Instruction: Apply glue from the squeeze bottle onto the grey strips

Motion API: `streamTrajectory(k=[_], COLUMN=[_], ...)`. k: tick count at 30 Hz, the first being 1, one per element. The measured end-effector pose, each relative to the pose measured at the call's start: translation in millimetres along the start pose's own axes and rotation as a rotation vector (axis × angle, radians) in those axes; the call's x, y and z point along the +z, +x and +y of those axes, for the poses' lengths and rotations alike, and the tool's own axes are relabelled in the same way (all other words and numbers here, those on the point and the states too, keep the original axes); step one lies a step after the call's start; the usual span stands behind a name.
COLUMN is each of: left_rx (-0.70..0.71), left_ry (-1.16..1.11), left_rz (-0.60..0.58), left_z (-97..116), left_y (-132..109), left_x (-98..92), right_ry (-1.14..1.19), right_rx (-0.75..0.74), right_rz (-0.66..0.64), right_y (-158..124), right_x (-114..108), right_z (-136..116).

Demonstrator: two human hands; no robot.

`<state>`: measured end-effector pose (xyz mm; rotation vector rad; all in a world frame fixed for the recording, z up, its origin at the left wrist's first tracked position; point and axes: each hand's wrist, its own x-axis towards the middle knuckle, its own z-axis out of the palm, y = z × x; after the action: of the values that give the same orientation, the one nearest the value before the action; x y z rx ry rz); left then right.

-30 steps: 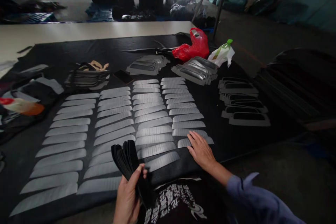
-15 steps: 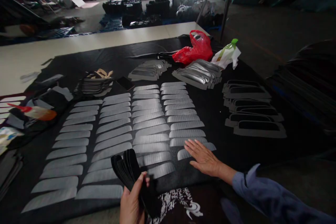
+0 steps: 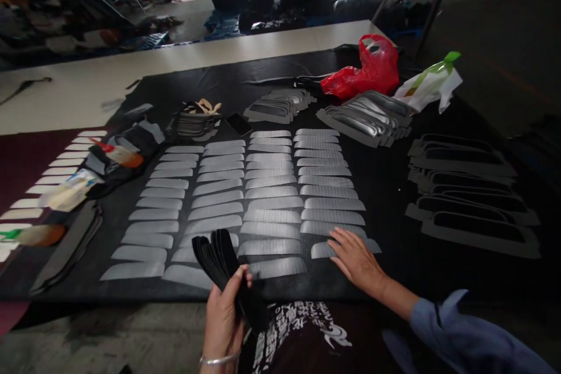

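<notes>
My left hand (image 3: pixel 225 307) is closed around a bundle of black curved fabric strips (image 3: pixel 218 254), held upright near the table's front edge. Rows of grey glossy strips (image 3: pixel 277 267) with rounded ends lie in columns on the black-covered table (image 3: pixel 381 187). My right hand (image 3: pixel 357 263) lies with its fingers stretched out over the near end of the right-hand column. Its fingertips rest at a grey strip (image 3: pixel 322 250), partly covering it; nothing is gripped there.
Grey-edged black pieces (image 3: pixel 480 228) lie overlapped at the right. Farther back are stacked frames (image 3: pixel 363 120), a red plastic bag (image 3: pixel 379 67), a white and green bag (image 3: pixel 432 85) and a phone (image 3: pixel 239 124). Glue bottles (image 3: pixel 125 156) lie at the left beside pale strips (image 3: pixel 56 171).
The view has swung left, so more of the table's left side and front edge shows. My left hand keeps hold of the black strips; my right hand stays at the same column's near end.
</notes>
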<state>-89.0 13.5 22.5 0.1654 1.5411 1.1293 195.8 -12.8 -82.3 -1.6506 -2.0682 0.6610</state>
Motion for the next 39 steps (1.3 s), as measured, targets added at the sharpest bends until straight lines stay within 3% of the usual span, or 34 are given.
streamTrajectory(k=[5, 9, 17, 21, 25, 29, 34, 39], left_rx=[-0.04, -0.111, -0.224, -0.243, -0.253, -0.262, -0.273, -0.248], left_ry=[-0.006, 0.031, 0.068, 0.137, 0.178, 0.168, 0.232, 0.367], left_rz=[-0.042, -0.152, -0.361, -0.444, -0.499, -0.462, -0.424, -0.38], left_z=[-5, -7, -1, 3, 4, 0, -5, -3], left_y=[4, 8, 13, 13, 14, 13, 15, 19], left_x=[-8.2, -11.4, -8.4, -8.1, -7.2, -4.2, -1.0, -2.0], right_ry=[0.066, 0.179, 0.682, 0.935, 1.045, 1.017, 0.864, 0.578], right_rx=[0.057, 0.146, 0.3, 0.404, 0.489, 0.521, 0.508, 0.382], right_rz=[0.049, 0.079, -0.074, -0.118, -0.096, -0.02, 0.113, 0.269], right_y=[7, 14, 55, 74, 74, 69, 62, 37], right_x=[5, 6, 19, 34, 38, 42, 46, 25], right_z=[-13, -35, -133, -163, -170, -165, -155, -146])
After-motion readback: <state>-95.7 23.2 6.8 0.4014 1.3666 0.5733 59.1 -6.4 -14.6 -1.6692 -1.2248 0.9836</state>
